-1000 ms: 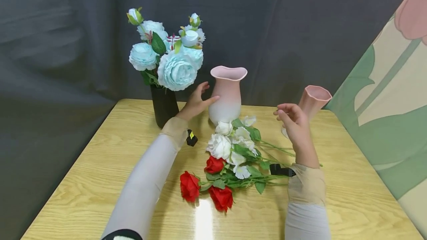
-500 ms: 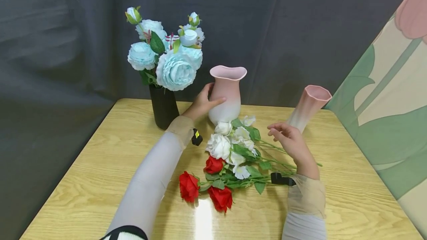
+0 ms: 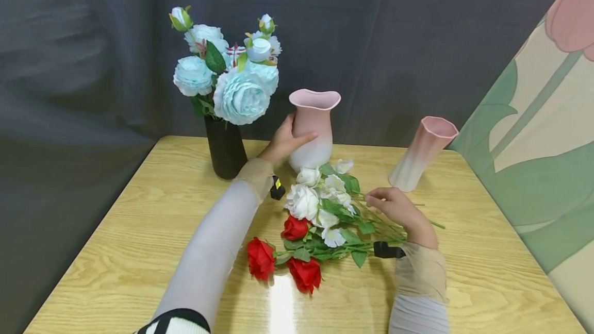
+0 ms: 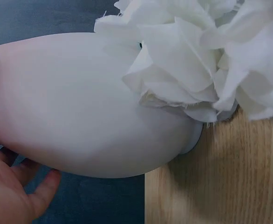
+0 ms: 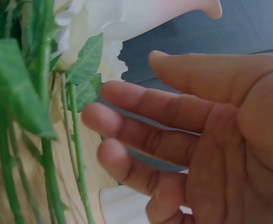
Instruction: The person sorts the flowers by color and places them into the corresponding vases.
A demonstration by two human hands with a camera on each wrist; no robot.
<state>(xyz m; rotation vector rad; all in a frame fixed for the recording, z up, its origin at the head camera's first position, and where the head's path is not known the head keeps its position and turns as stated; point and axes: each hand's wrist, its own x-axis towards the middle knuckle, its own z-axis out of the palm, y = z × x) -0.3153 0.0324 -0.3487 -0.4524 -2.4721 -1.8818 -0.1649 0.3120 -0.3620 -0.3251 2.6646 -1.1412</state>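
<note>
A pink-to-white vase (image 3: 320, 117) with a wavy rim stands upright at the back of the table. My left hand (image 3: 284, 140) grips its left side, thumb across the front, the other fingers partly hidden behind it. White flowers (image 3: 301, 201) lie in front of the vase; in the left wrist view, white petals (image 4: 178, 65) overlap its lower body. My right hand (image 3: 401, 213) hovers by the green stems (image 3: 380, 220). In the right wrist view its fingers (image 5: 146, 102) are loosely bent, apart from the stems, and hold nothing.
Several red roses (image 3: 260, 259) lie nearest me on the wooden table (image 3: 139, 231). Pale blue flowers (image 3: 241, 97) stand in a black vase (image 3: 226, 148) at the left. A slim pink-white vase (image 3: 419, 153) leans at the right. A dark curtain (image 3: 371, 40) hangs behind.
My left hand has moved right and closed round the pink-white vase. My right hand has come down and toward me, from beside the slim vase to the flower stems.
</note>
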